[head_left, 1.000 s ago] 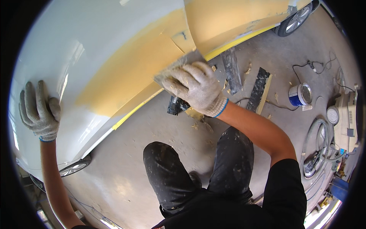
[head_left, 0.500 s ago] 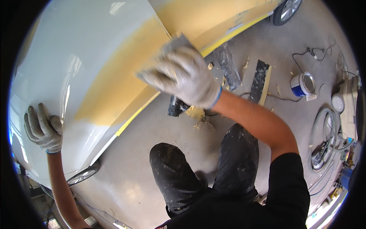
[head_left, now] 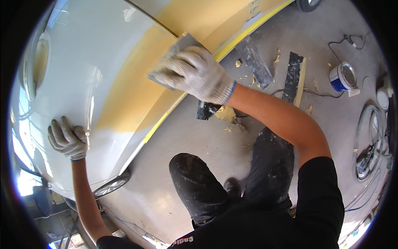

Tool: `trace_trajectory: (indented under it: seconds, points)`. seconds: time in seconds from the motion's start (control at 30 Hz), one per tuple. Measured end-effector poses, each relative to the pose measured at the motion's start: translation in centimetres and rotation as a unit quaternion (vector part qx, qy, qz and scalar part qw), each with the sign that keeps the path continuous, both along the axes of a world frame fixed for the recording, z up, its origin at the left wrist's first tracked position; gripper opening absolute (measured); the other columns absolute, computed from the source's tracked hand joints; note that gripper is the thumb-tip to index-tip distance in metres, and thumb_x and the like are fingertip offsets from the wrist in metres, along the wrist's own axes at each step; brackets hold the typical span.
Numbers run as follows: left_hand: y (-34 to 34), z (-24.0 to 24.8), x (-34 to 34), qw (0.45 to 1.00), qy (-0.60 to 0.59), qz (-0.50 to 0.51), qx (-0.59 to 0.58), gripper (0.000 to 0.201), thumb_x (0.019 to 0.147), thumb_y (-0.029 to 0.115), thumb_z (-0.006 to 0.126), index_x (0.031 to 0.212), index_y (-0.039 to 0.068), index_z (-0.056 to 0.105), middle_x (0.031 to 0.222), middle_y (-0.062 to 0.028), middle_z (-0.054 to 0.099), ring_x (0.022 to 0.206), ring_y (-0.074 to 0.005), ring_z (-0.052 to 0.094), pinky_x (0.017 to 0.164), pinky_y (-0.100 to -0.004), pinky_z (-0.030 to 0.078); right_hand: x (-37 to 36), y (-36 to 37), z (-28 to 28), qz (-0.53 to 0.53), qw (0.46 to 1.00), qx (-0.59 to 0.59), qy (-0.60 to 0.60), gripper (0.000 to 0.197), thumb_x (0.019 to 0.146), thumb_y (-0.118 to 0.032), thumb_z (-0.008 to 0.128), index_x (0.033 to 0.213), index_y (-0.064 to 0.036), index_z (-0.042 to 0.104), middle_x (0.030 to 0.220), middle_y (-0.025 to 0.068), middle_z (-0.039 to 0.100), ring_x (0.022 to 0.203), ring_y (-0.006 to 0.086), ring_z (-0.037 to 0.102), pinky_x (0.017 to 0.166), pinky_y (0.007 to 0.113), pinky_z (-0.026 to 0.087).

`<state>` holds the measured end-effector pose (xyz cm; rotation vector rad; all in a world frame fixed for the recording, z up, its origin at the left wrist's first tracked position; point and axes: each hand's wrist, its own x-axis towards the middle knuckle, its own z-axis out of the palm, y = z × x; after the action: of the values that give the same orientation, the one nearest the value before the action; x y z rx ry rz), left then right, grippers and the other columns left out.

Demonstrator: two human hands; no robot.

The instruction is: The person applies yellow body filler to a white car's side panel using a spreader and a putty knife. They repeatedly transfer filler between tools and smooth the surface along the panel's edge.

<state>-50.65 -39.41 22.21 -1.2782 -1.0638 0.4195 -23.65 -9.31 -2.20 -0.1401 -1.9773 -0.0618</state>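
My right hand (head_left: 199,72), in a pale knit glove, holds a flat grey rectangular sheet (head_left: 182,43) against the car's side panel. Its fingers are spread over the back of the sheet; I cannot make out what the sheet is made of. Under and around it lies a broad yellow-tan patch (head_left: 124,101) that crosses the seam between two panels. On the white car body (head_left: 99,50), left of that patch, my gloved left hand (head_left: 68,139) rests with fingers apart and holds nothing. Yellow tape (head_left: 159,120) runs along the panel's lower edge.
Two long dark sanding boards (head_left: 255,62) (head_left: 293,76) lie on the dusty floor among yellowish scraps. A black tool (head_left: 203,111) sits near the car. To the right are a blue and white tub (head_left: 343,76), cables and a coiled hose (head_left: 373,128).
My view has shifted, with the car moving rightward in it. Relative to the panel, my right hand and the grey sheet have slid left. My left hand stays at the same spot.
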Motion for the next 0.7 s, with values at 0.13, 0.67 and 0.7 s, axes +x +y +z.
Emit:
trace_trajectory:
  seconds: [0.13,0.67,0.7]
  points:
    - [2.1,-1.6,-0.6,1.000,-0.010,-0.021,0.019,0.050,0.107,0.045,0.042,0.135,0.010,0.065,0.141,-0.0170,0.057,0.122,-0.0416,0.058,0.098,-0.0557,0.054,-1.6,2.0,-3.4,-0.053,0.998,0.040,-0.007,0.041,0.090,-0.029,0.066,0.130,-0.0367,0.069,0.120,-0.0060,0.058,0.112,0.0177,0.053,0.101,0.037,0.049]
    - [1.3,-1.9,-0.3,0.999,-0.026,-0.014,0.034,0.048,0.107,0.039,0.044,0.136,0.007,0.066,0.142,-0.0167,0.058,0.126,-0.0397,0.057,0.105,-0.0547,0.050,-4.5,0.9,-5.5,-0.023,0.996,0.064,0.055,0.034,0.086,-0.031,0.067,0.120,-0.0341,0.071,0.107,-0.0090,0.059,0.104,0.0136,0.056,0.095,0.037,0.050]
    - [1.3,-2.0,-0.4,0.999,-0.027,-0.019,0.037,0.048,0.107,0.039,0.044,0.136,0.007,0.066,0.142,-0.0166,0.058,0.126,-0.0396,0.057,0.105,-0.0545,0.050,-3.7,0.5,-6.3,-0.019,0.998,0.051,0.036,0.034,0.086,-0.031,0.067,0.119,-0.0334,0.071,0.106,-0.0083,0.059,0.102,0.0138,0.056,0.095,0.037,0.050]
